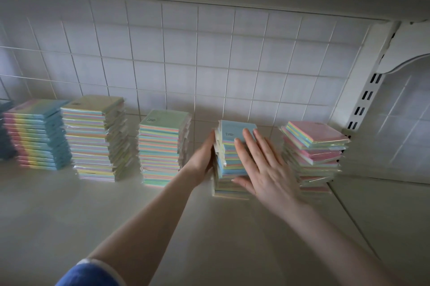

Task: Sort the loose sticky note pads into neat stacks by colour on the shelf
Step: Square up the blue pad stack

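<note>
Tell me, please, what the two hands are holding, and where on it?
Blue-topped stack: left hand flat against its left side, right hand spread across its front face. Steadied, not lifted.

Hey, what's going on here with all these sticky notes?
A person is squaring up the blue-topped stack of wrapped sticky note pads on a white shelf. The left hand presses flat against the stack's left side while the right hand lies open against its front. Other stacks stand alongside: green-topped and yellow-topped to the left, a rather uneven pink-topped one to the right.

Dim white-tiled wall behind a pale shelf, slotted white upright at right.
</note>
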### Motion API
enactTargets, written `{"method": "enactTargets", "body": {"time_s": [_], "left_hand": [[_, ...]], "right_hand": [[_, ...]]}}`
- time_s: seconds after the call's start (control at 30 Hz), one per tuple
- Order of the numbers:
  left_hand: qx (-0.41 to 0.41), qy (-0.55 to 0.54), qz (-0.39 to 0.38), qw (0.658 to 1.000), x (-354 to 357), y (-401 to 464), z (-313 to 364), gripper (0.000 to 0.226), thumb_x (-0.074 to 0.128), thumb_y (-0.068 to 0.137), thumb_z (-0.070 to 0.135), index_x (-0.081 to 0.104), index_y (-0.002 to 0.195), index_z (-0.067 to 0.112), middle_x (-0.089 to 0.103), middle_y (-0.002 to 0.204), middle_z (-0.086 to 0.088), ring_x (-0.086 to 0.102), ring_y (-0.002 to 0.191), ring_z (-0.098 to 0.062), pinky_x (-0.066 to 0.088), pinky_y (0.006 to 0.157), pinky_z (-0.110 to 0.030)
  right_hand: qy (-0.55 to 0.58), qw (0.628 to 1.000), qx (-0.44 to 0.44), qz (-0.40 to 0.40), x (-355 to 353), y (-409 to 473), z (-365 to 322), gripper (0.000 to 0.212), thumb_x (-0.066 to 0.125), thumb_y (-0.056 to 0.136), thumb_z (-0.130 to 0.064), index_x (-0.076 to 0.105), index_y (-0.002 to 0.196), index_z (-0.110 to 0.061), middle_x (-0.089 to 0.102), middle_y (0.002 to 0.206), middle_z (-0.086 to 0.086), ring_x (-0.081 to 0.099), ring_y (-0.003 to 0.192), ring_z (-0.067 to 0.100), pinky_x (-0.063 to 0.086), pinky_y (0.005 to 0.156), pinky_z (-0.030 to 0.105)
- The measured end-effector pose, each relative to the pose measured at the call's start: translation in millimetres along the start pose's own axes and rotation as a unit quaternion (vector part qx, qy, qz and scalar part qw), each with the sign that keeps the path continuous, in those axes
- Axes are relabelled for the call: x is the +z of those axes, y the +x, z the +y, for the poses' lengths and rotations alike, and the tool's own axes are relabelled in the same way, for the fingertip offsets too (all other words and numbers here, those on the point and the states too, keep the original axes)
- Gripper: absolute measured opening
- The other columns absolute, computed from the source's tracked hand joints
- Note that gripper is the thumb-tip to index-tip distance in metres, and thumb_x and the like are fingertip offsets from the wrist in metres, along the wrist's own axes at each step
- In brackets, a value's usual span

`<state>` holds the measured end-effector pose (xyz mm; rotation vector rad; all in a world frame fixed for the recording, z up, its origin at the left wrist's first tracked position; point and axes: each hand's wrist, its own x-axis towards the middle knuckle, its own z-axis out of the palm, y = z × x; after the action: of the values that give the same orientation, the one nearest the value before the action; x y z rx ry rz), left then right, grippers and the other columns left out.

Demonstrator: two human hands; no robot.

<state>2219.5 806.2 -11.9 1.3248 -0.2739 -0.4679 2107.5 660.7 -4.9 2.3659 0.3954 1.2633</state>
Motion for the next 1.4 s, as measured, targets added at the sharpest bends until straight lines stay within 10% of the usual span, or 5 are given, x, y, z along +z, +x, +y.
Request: {"method": "enactTargets", "body": {"time_s": [0.3,0.93,1.17,1.27,1.4], "left_hand": [[0.118,-0.061,0.015,0.991,6.4,-1.6,30.9,0.05,0.021,0.102,0.044,0.064,0.099,0.02,0.071,0.085,0.002,0.061,0.084,-0.019,0.043,0.075,-0.032],[0.152,-0.033,0.099,0.983,26.8,-14.0,34.4,0.035,0.04,0.1,0.032,0.066,0.083,0.018,0.07,0.081,0.002,0.064,0.072,-0.013,0.049,0.07,-0.027],[0.11,-0.051,0.137,0.983,30.9,-28.5,18.4,0.044,0.029,0.1,0.047,0.064,0.112,0.024,0.07,0.099,0.011,0.066,0.091,-0.001,0.05,0.078,-0.017],[0.045,-0.047,0.15,0.986,29.3,-35.3,9.0,0.048,0.029,0.098,0.051,0.069,0.103,0.023,0.071,0.1,0.001,0.065,0.096,-0.016,0.047,0.091,-0.033],[-0.028,-0.071,0.162,0.984,30.2,-40.8,-0.1,0.047,0.033,0.096,0.047,0.069,0.085,0.018,0.072,0.081,-0.002,0.066,0.078,-0.02,0.052,0.073,-0.031]], "right_hand": [[0.088,0.994,0.058,0.036,-0.1,-1.3,-0.2,0.063,0.038,0.095,-0.052,0.032,0.141,-0.01,0.04,0.143,0.022,0.04,0.131,0.035,0.036,0.105,0.043],[0.184,0.973,0.14,0.007,-3.3,6.5,-12.0,0.063,0.032,0.095,-0.057,0.032,0.142,-0.015,0.04,0.145,0.017,0.037,0.134,0.027,0.031,0.107,0.028],[0.598,0.582,0.551,-0.026,2.8,6.9,-17.4,0.065,0.035,0.089,-0.064,0.04,0.142,-0.026,0.035,0.149,-0.011,0.026,0.136,-0.001,0.013,0.115,0.023],[0.628,0.414,0.659,-0.019,26.3,8.1,-10.3,0.066,0.041,0.066,-0.087,0.068,0.082,-0.028,0.064,0.083,-0.011,0.059,0.078,0.005,0.043,0.078,0.025],[0.641,0.345,0.685,-0.035,35.0,8.9,-16.3,0.052,0.034,0.095,-0.057,0.05,0.062,-0.02,0.054,0.051,-0.003,0.049,0.043,0.008,0.039,0.045,0.02]]}}
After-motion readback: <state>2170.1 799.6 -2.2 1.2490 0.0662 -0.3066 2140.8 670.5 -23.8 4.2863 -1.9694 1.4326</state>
